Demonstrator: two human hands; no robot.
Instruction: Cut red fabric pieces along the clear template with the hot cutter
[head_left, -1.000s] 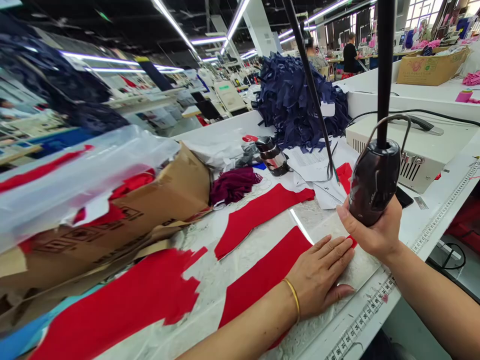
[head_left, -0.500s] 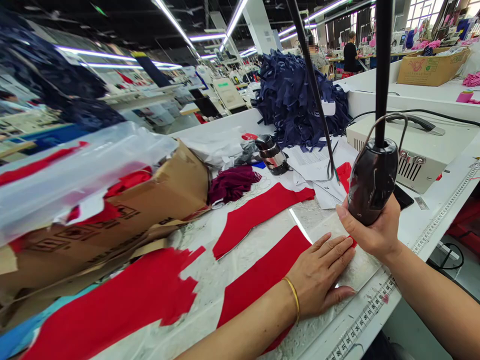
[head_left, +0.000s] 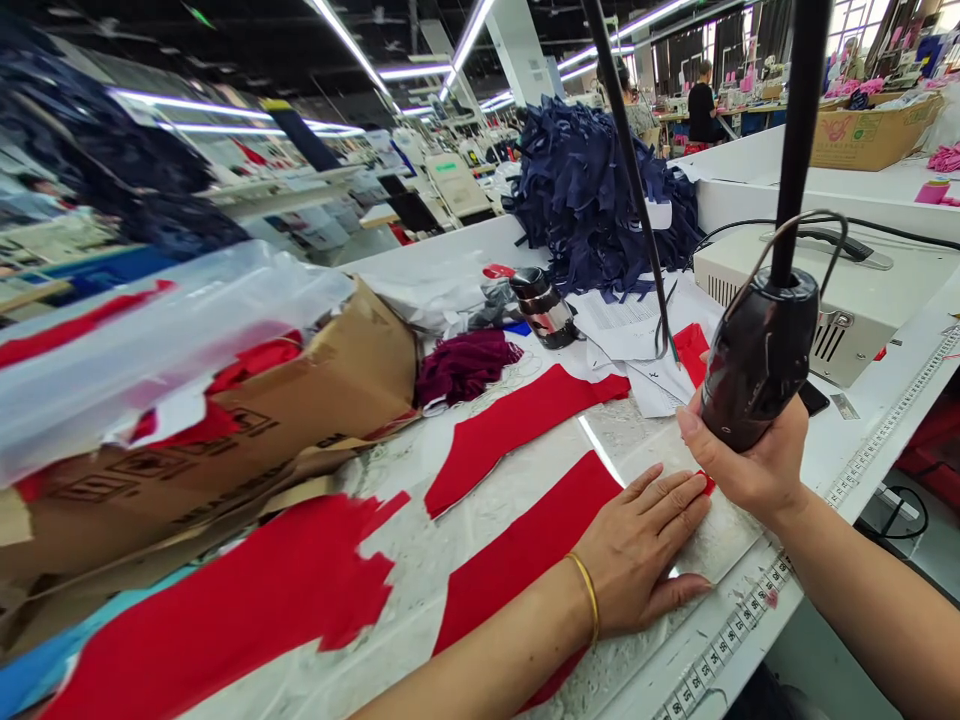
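The left hand (head_left: 649, 550) lay flat, fingers outstretched, on a strip of red cloth (head_left: 525, 550) spread over the table (head_left: 832, 440). The right hand (head_left: 761, 475) was wrapped around a black tool (head_left: 761, 365), just beyond the left fingertips.

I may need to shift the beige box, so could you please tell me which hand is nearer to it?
Right. The right hand, gripping the black tool, is in front of the beige box. The left hand lies on red fabric, farther from it.
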